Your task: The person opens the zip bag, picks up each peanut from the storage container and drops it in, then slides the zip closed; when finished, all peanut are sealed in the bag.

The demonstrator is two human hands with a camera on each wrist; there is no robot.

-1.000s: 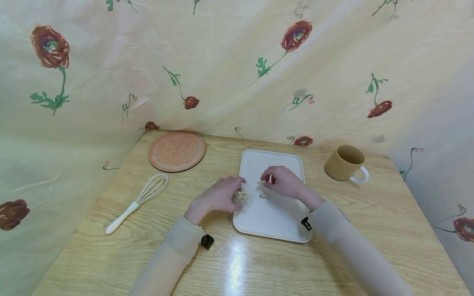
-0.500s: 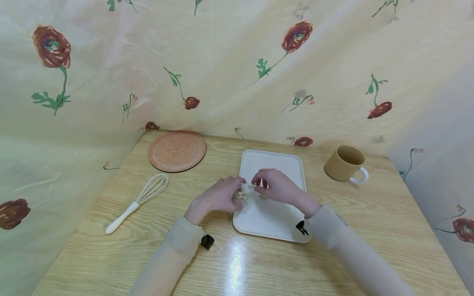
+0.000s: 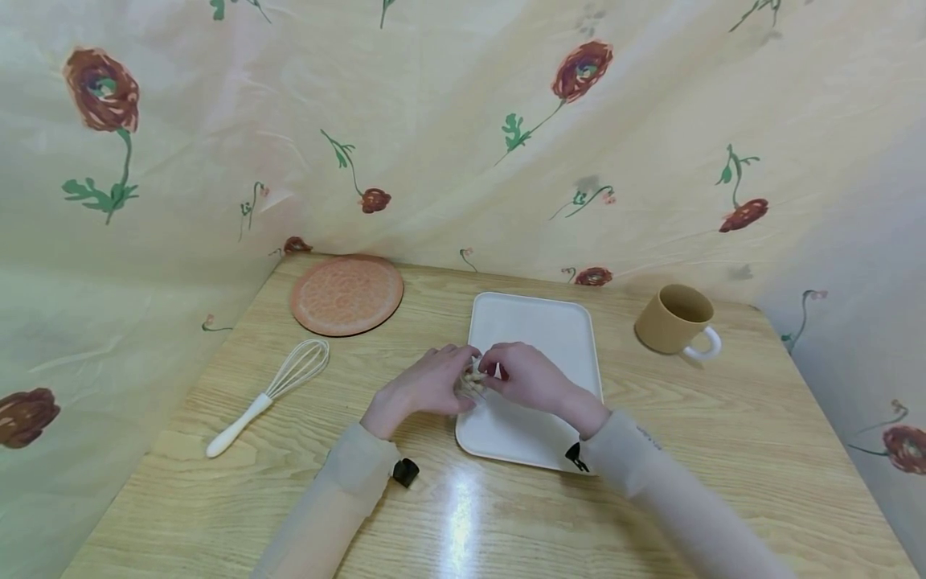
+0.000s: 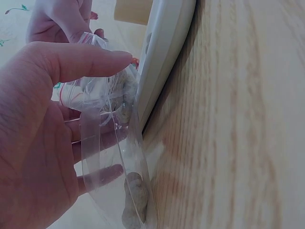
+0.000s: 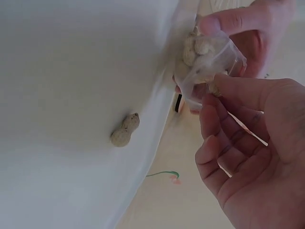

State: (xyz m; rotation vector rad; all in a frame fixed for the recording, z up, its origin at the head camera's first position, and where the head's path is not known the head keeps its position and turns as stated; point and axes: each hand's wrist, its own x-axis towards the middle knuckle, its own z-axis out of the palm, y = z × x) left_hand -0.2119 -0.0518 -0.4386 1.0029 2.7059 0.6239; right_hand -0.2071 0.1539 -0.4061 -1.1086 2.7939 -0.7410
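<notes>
My left hand [image 3: 423, 382] holds a clear zip bag [image 4: 97, 148] of unshelled peanuts at the tray's left edge, fingers and thumb around it. One peanut [image 4: 135, 200] lies low in the bag in the left wrist view; several more sit near its mouth. At the open mouth, my right hand [image 3: 531, 376] pinches a peanut [image 5: 215, 89] between thumb and index finger, partly hidden by the fingertips. A loose peanut [image 5: 125, 130] lies on the white rectangular tray [image 3: 535, 322]; in the head view the right hand hides it.
Behind the tray's right side stands a tan mug [image 3: 669, 322] with a white handle. A round orange mat [image 3: 347, 296] lies at the back left, and a white whisk [image 3: 269, 396] in front of it. Flowered cloth [image 3: 434, 145] hangs behind the wooden table [image 3: 506, 515].
My right hand has moved left from above the tray to the bag's mouth, carrying a peanut. The left hand has stayed in place with the bag.
</notes>
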